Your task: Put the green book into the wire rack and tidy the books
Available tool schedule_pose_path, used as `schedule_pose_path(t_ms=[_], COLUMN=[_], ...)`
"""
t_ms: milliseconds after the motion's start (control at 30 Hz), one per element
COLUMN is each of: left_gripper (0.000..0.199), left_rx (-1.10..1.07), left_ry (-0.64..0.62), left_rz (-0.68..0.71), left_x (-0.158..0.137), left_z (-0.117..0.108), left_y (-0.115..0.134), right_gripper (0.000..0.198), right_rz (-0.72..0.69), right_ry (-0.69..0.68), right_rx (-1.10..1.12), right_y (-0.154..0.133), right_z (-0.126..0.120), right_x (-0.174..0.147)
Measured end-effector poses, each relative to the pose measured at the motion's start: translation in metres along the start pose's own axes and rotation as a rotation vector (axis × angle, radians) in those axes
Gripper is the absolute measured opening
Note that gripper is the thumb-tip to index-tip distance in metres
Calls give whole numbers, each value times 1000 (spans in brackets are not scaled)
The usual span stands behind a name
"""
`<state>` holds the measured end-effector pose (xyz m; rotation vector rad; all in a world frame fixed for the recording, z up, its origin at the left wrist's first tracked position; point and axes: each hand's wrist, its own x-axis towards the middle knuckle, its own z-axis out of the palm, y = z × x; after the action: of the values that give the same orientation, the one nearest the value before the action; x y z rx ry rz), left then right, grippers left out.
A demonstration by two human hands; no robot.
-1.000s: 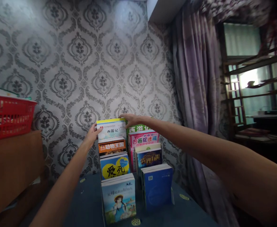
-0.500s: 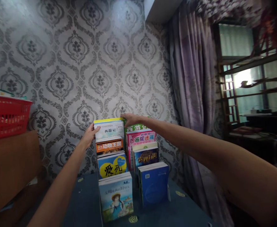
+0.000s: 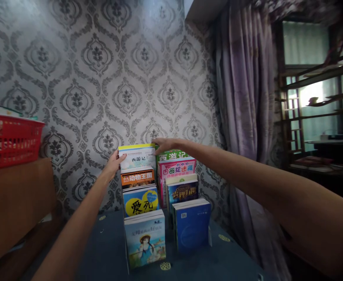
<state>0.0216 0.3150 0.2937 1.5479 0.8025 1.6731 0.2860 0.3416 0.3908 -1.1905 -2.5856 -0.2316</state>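
Two rows of upright books stand one behind another on a dark blue-green surface (image 3: 101, 249). At the back of the left row, my left hand (image 3: 115, 162) holds the left edge of a white book (image 3: 137, 159), thumb across its cover; a yellow-topped book (image 3: 136, 146) stands right behind. My right hand (image 3: 164, 144) reaches over the right row and grips the top right corner of these same books, its fingertips partly hidden. Below them are an orange book (image 3: 138, 178), a blue-and-yellow book (image 3: 141, 201) and a light blue book (image 3: 144, 242).
The right row has a green book (image 3: 173, 155), a pink book (image 3: 177, 170), a dark book (image 3: 183, 191) and a blue book (image 3: 192, 226). At left, a red basket (image 3: 13, 140) sits on a cardboard box (image 3: 19, 207). Patterned wall behind; curtain (image 3: 246, 97) and shelves (image 3: 320, 113) at right.
The camera view has shifted slightly, so the scene sits a little further right. Both hands remain on the white book at the back of the left row.
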Motion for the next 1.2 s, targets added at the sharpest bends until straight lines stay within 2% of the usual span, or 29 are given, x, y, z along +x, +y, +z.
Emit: schedule_pose_path(t_ms=[100,167,467,633,800,1033,1200], left_gripper=[50,50,51,41,46,51,55], left_rx=[3,1,25,65,-10,-11,-3], left_ry=[20,26,27,79,159,174,164], left_rz=[8,6,-5,-50,-97,-148,-144], left_x=[0,-1,-3,-3,0,0,0], left_z=[0,1,2,4,5,1,-2], left_y=[-2,-3,2,5,7,12,8], right_gripper=[35,37,40,41,52,58,70], right_rz=[49,62,96,98,109,111,110], right_ry=[99,117,120,74,57,98,126], right_rx=[-119,-136,-153,-171,-140,-29,47], right_y=[-2,-4,-9,-15,-17,-12,-8], right_z=[6,8,5,2,1,4,7], right_x=[2,3,2,1,1,4,2])
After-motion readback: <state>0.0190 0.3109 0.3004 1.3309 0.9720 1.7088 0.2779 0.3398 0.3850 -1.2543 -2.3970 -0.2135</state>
